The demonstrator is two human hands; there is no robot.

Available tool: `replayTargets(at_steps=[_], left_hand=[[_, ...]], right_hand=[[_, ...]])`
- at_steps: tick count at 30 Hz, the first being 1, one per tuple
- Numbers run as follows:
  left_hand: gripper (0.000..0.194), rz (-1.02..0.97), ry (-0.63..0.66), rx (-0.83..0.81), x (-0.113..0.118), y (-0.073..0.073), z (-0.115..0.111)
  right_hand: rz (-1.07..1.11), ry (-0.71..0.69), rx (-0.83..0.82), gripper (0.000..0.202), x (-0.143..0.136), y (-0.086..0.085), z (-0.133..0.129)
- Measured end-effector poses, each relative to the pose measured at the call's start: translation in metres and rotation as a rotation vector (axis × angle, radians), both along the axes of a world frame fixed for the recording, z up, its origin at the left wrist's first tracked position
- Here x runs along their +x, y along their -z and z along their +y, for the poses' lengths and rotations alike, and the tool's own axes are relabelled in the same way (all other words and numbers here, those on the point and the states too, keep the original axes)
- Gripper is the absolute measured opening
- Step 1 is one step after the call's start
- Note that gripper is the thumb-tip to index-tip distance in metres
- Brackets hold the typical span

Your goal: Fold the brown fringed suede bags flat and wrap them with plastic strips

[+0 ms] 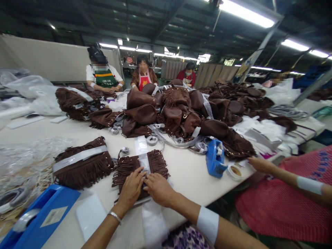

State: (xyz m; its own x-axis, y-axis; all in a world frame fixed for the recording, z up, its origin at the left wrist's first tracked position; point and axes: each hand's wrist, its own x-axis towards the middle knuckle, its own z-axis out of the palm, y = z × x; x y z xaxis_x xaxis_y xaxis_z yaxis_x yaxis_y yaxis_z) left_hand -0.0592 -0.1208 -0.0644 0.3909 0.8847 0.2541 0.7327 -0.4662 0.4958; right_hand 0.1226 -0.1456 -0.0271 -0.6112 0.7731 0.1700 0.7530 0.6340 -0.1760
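Observation:
A dark brown fringed bag (159,166) lies flat on the table in front of me. A clear plastic strip (141,147) crosses its middle, and a longer piece of the strip trails from the near side over the table edge. My left hand (132,188) bends over the bag with its fingertips pressed on the strip. From the other side my right hand (159,188) meets it, fingers curled at the same spot. The fingertips partly hide what they pinch. To the left lies a second fringed bag (80,166) with a plastic band wrapped around it.
A blue tape dispenser (46,214) and a white pad (91,212) sit at the near left. Another blue dispenser (215,159) stands to the right beside a tape roll (235,172). A heap of brown bags (176,117) lies behind. A co-worker's arm (282,173) reaches in from the right.

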Motion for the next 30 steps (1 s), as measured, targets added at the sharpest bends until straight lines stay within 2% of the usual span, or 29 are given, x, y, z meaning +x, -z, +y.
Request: replayTargets(at_steps=[5, 9, 11, 13, 16, 19, 20, 22, 24, 25, 27, 30], left_hand=[[0.034, 0.001, 0.004, 0.012, 0.001, -0.002, 0.0], [0.031, 0.008, -0.003, 0.008, 0.001, -0.003, -0.001], [0.03, 0.01, -0.006, 0.003, 0.001, -0.003, -0.002], [0.03, 0.012, -0.006, -0.001, 0.002, -0.003, -0.002], [0.03, 0.019, -0.006, -0.002, 0.002, -0.004, -0.002], [0.03, 0.031, -0.006, 0.004, 0.003, -0.006, -0.002], [0.03, 0.035, -0.007, 0.007, 0.003, -0.006, -0.002], [0.031, 0.043, -0.009, 0.011, 0.003, -0.007, -0.002], [0.031, 0.048, -0.007, 0.012, 0.003, -0.007, -0.003], [0.031, 0.051, -0.004, 0.012, 0.003, -0.006, -0.003], [0.031, 0.053, 0.001, 0.011, 0.003, -0.005, -0.002], [0.031, 0.054, 0.002, 0.011, 0.002, -0.003, -0.001]], right_hand=[[0.051, -0.004, -0.019, 0.023, 0.0, -0.005, -0.01], [0.225, 0.002, -0.019, 0.026, 0.023, -0.02, -0.027], [0.361, 0.131, 0.005, 0.027, 0.043, -0.025, -0.039], [0.468, 0.321, -0.023, 0.025, 0.061, -0.025, -0.051], [0.529, 0.534, -0.243, 0.024, 0.072, -0.012, -0.067], [0.589, 0.639, -0.5, 0.036, 0.064, 0.009, -0.076], [0.633, 0.679, -0.538, 0.04, 0.061, 0.016, -0.077], [0.753, 0.783, -0.508, 0.051, 0.057, 0.024, -0.077], [0.907, 0.886, -0.458, 0.067, 0.058, 0.027, -0.073], [0.995, 0.922, -0.491, 0.075, 0.059, 0.026, -0.07], [1.151, 0.945, -0.659, 0.084, 0.062, 0.024, -0.064], [1.267, 0.917, -0.85, 0.069, 0.061, 0.019, -0.055]])
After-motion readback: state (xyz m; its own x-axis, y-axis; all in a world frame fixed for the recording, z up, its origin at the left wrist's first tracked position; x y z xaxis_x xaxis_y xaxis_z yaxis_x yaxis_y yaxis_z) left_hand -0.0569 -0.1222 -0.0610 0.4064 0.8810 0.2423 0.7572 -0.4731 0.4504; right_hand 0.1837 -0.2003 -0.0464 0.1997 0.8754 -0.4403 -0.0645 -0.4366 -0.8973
